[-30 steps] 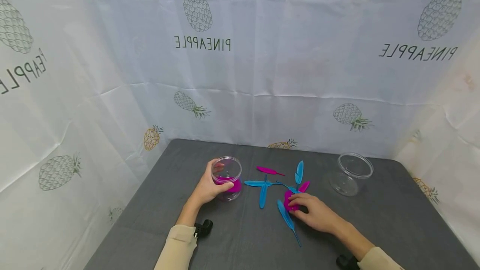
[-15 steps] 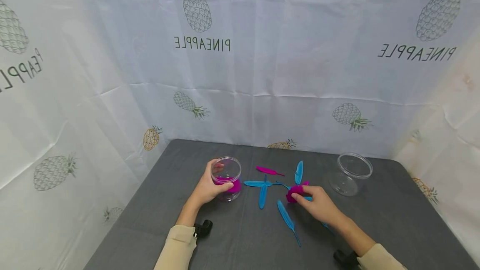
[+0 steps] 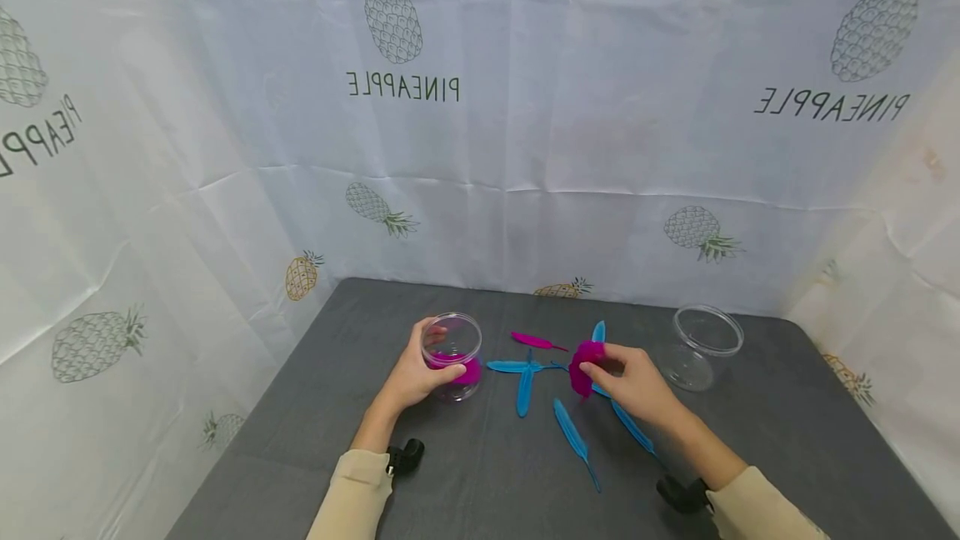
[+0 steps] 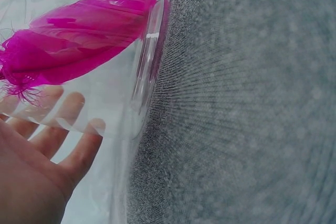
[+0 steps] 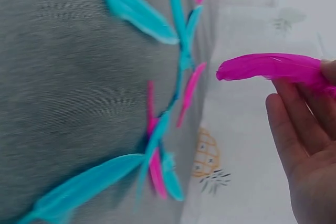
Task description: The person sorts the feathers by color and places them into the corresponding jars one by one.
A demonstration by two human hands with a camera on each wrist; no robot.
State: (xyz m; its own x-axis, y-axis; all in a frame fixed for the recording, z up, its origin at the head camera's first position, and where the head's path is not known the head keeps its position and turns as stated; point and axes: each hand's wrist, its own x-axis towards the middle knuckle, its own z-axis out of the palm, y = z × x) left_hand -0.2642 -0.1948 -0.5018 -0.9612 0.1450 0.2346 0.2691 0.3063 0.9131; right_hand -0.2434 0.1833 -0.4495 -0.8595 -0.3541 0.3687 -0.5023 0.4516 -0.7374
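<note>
My left hand [image 3: 411, 369] grips a clear plastic jar [image 3: 452, 338] on the left of the table, fingers behind it and thumb across its near side. Inside the jar lies a magenta feather [image 4: 89, 35], seen through the wall in the left wrist view. To the right, my right hand [image 3: 633, 382] pinches another magenta feather [image 5: 268, 67] between thumb and fingers, lifted above the table. Below and around that hand lie blue feathers [image 3: 572, 432], and one magenta feather [image 3: 534, 341] lies farther back. A further magenta feather [image 5: 156, 169] shows under a blue one in the right wrist view.
A second clear jar [image 3: 701, 348] stands at the right rear of the dark grey table [image 3: 480, 473]. Two crossed blue feathers [image 3: 525, 390] lie between the hands. White curtain [image 3: 510, 132] with pineapple prints hangs behind and at the sides.
My right hand has pinched the magenta feather, raised it and moved up and slightly away from me, uncovering a blue feather beneath. My left hand and its jar have stayed in place.
</note>
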